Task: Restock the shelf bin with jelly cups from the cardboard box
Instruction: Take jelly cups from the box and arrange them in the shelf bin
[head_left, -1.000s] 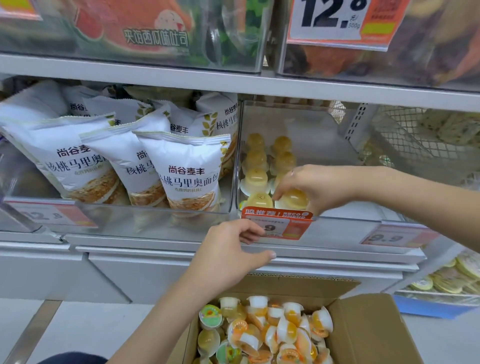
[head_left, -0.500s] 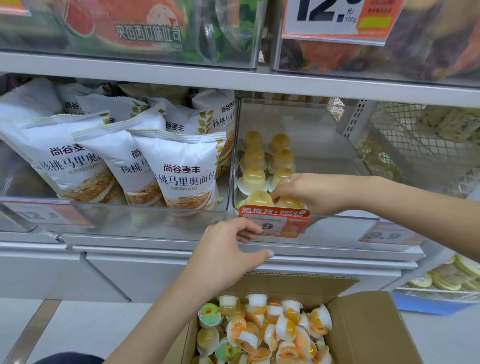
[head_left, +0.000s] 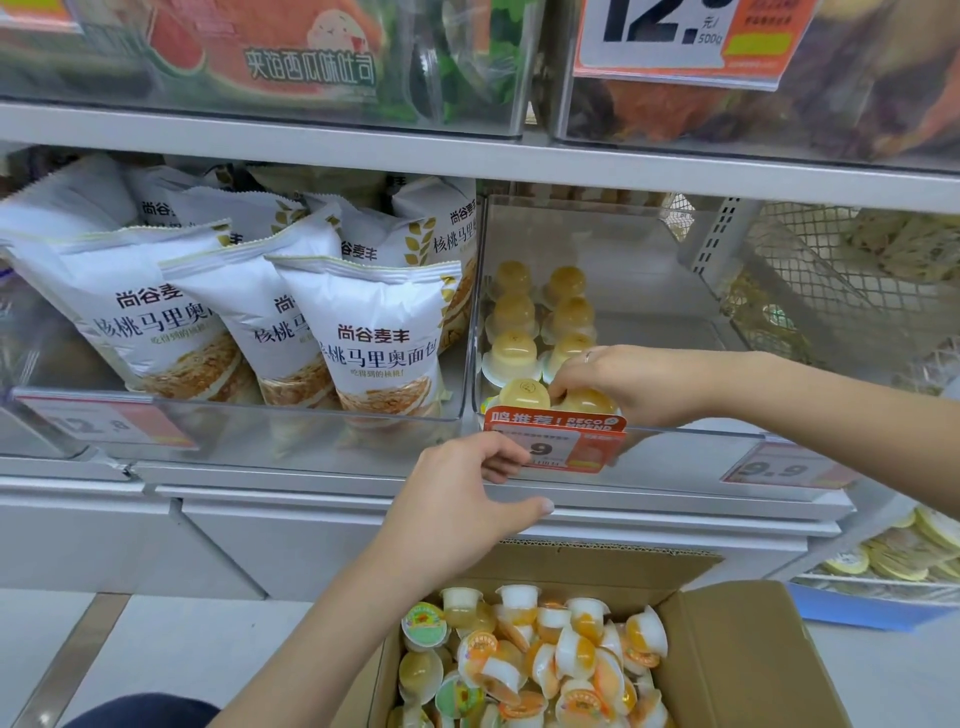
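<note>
Now the right hand (head_left: 636, 384) pinches a yellow domed jelly cup (head_left: 587, 401) into the clear plastic bin's (head_left: 691, 457) near row; left hand (head_left: 457, 512), loosely spread, should next fetch more from the brown cardboard box (head_left: 748, 660).

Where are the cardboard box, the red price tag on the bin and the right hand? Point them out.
cardboard box (head_left: 743, 660): head view, on its right flap.
red price tag (head_left: 592, 441): head view, on its face.
right hand (head_left: 628, 384): head view, on its back.

Jelly cups (head_left: 519, 395) pale yellow, price tag (head_left: 558, 441) orange-red w/ white, bread bags (head_left: 374, 338) white, cardboard box (head_left: 748, 654) brown
</note>
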